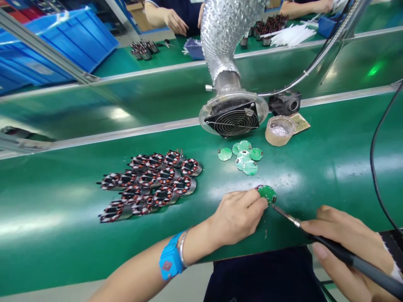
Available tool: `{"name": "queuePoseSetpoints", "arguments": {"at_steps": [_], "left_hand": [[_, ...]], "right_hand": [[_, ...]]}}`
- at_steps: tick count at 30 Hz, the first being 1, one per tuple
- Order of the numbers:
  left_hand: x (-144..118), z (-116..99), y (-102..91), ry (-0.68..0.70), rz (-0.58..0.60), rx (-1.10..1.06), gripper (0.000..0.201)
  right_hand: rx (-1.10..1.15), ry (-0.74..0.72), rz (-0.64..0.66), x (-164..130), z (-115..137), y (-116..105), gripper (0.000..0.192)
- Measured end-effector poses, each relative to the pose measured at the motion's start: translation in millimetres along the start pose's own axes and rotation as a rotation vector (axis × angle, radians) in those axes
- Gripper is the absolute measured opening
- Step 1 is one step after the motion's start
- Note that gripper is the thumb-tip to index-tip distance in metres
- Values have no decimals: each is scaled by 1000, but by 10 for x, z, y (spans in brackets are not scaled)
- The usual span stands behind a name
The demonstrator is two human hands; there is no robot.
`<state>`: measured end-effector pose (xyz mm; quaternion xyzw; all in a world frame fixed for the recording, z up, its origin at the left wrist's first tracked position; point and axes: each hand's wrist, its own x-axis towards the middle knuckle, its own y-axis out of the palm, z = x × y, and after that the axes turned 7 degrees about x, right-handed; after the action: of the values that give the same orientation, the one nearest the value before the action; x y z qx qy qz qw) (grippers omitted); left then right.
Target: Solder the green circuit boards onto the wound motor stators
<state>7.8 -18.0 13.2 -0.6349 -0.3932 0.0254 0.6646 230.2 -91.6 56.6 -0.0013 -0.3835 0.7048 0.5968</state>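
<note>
Green tabletop (330,167) runs across, fume fan (232,119) at far edge, co-worker's hand (175,21) beyond. My left hand (236,216) rests on tabletop, fingertips pinching round green board (266,193) flat near front edge. My right hand (349,247) closed around soldering iron (317,239), tip just touching board's near rim. Loose boards (245,157) lie behind, near fan. Stator cluster (151,184) lies well left. Solder pot (279,130) sits beside fan.
</note>
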Motion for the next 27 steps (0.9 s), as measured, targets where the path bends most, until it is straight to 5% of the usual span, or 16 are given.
{"name": "queuePoseSetpoints", "arguments": {"at_steps": [8, 27], "left_hand": [[45, -34, -50, 25, 41, 40, 20], [51, -42, -105, 121, 111, 124, 21]], "right_hand": [[5, -66, -89, -18, -43, 113, 28], [-40, -119, -27, -78, -40, 21, 26]]}}
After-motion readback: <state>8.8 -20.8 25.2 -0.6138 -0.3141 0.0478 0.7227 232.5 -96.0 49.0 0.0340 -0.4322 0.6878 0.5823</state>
